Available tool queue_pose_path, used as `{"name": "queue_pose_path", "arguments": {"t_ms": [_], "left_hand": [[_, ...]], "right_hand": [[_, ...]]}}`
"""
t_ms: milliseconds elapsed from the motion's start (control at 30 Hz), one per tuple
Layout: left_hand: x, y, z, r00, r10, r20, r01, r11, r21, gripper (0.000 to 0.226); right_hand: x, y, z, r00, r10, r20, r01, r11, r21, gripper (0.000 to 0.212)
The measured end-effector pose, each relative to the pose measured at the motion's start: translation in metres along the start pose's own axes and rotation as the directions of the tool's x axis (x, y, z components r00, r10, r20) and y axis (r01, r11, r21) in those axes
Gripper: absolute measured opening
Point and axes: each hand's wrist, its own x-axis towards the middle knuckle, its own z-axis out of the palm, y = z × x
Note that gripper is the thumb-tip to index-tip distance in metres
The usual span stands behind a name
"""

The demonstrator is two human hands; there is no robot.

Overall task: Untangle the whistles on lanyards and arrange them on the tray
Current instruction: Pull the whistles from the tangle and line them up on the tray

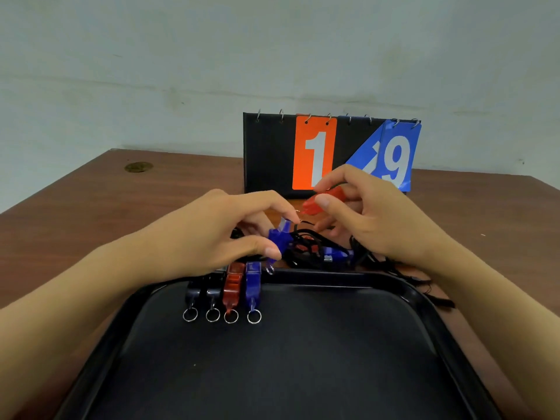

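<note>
A black tray (409,294) lies in front of me. Along its far left rim lie several whistles in a row: two black ones (193,291), a red one (232,285) and a blue one (253,284), each with a key ring toward me. Behind the tray sits a tangle of black lanyards (306,248) with more blue and red whistles caught in it. My left hand (218,234) pinches a blue whistle (278,237) at the tangle's left side. My right hand (372,216) holds a red whistle (318,203) lifted above the tangle.
A flip scoreboard (266,156) showing an orange 1 and a blue 9 stands on the brown table (91,207) just behind the hands. Loose black cord (436,301) trails off the tray's right rim. A round brass cap (138,167) sits at the table's far left.
</note>
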Motion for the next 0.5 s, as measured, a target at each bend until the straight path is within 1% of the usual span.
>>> {"name": "queue_pose_path", "arguments": {"t_ms": [67, 200, 300, 400, 500], "left_hand": [[0.000, 0.002, 0.003, 1.000, 0.005, -0.011, -0.005, 1.000, -0.003, 0.040], [0.000, 0.002, 0.007, 0.999, -0.031, 0.010, 0.032, 0.998, -0.060, 0.041], [-0.001, -0.001, 0.011, 0.998, -0.044, 0.042, 0.046, 0.998, -0.049, 0.041], [-0.001, -0.005, 0.016, 0.997, -0.048, 0.063, 0.049, 0.999, -0.022, 0.040], [0.000, -0.006, 0.019, 0.996, -0.040, 0.077, 0.040, 0.999, 0.004, 0.038]], "right_hand": [[-0.006, 0.009, 0.005, 0.999, 0.018, -0.043, -0.017, 0.999, 0.029, 0.014], [-0.009, 0.021, 0.010, 0.996, -0.011, -0.094, 0.006, 0.999, -0.051, 0.013], [-0.010, 0.026, 0.014, 0.996, -0.044, -0.081, 0.035, 0.993, -0.113, 0.011], [-0.011, 0.029, 0.017, 0.997, -0.047, -0.068, 0.034, 0.984, -0.175, 0.014], [-0.011, 0.030, 0.018, 0.995, -0.057, -0.080, 0.040, 0.980, -0.194, 0.014]]}}
